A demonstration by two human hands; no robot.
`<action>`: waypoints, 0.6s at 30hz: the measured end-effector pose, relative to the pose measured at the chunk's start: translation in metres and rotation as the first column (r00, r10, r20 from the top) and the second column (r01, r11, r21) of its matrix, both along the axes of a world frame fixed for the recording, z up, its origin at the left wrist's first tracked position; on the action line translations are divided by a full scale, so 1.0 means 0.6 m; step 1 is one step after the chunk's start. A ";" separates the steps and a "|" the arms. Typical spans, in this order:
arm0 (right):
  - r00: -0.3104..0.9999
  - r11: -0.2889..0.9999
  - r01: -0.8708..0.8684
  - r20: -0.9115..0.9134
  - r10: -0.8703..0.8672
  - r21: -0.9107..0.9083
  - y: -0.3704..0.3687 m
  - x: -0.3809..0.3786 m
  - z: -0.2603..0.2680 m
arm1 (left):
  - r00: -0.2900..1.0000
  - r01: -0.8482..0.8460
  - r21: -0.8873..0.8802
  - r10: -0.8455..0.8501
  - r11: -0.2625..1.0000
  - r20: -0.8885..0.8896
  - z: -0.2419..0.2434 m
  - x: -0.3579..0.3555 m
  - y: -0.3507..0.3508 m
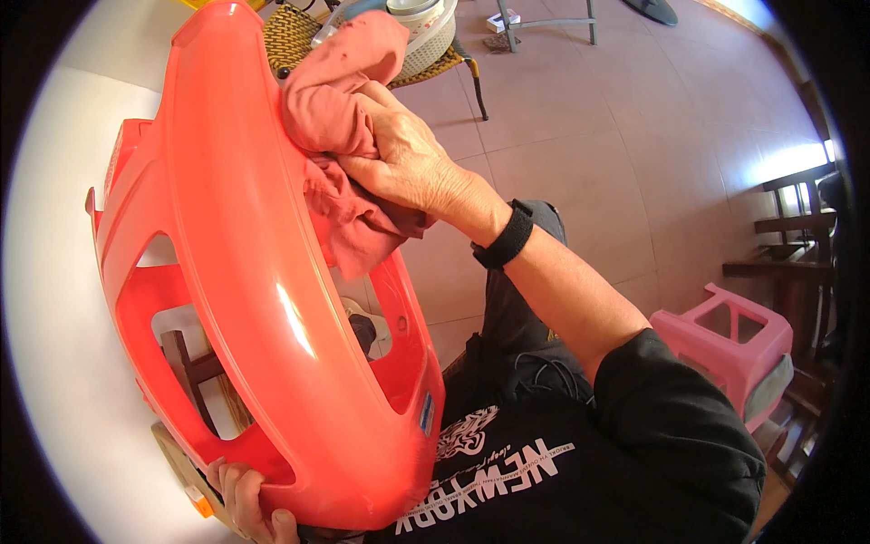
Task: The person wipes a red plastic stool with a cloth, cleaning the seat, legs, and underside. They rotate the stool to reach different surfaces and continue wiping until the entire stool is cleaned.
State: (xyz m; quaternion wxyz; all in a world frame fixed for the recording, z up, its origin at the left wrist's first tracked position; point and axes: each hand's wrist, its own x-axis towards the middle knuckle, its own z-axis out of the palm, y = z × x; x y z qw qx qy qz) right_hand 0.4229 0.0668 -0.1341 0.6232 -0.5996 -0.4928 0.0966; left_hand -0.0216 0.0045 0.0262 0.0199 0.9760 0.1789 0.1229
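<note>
A large red plastic chair point(238, 245), glossy and with cut-out openings, is tipped up in front of me and fills the left half of the view. My left hand point(245, 493) grips its lower edge beside an opening; part of that hand is hidden behind the plastic. A crumpled reddish-pink cloth point(323, 109) is bunched in my right hand point(414, 163), against the upper right edge of the chair. A small blue sticker point(426, 413) is on the chair's lower right side.
A woven chair point(289, 37) at the top carries a white plastic basket point(435, 47) with bowls. To the right stands a pink plastic stool point(731, 326) near dark wooden furniture point(781, 268). A white wall point(61, 272) borders the left, with tiled floor point(564, 149) beyond.
</note>
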 end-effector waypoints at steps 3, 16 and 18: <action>0.998 0.983 0.002 0.066 0.011 -0.184 0.007 0.007 -0.031 | 1.000 0.008 0.017 -0.008 1.000 0.008 0.004 0.002 0.000; 0.961 0.975 0.086 0.276 -0.027 -0.204 -0.028 -0.010 -0.014 | 1.000 0.011 0.066 -0.010 0.998 -0.016 -0.002 -0.013 -0.004; 0.980 0.998 0.037 0.195 -0.028 -0.043 -0.013 -0.008 0.025 | 0.999 -0.019 0.081 0.021 0.997 -0.025 0.002 -0.010 -0.001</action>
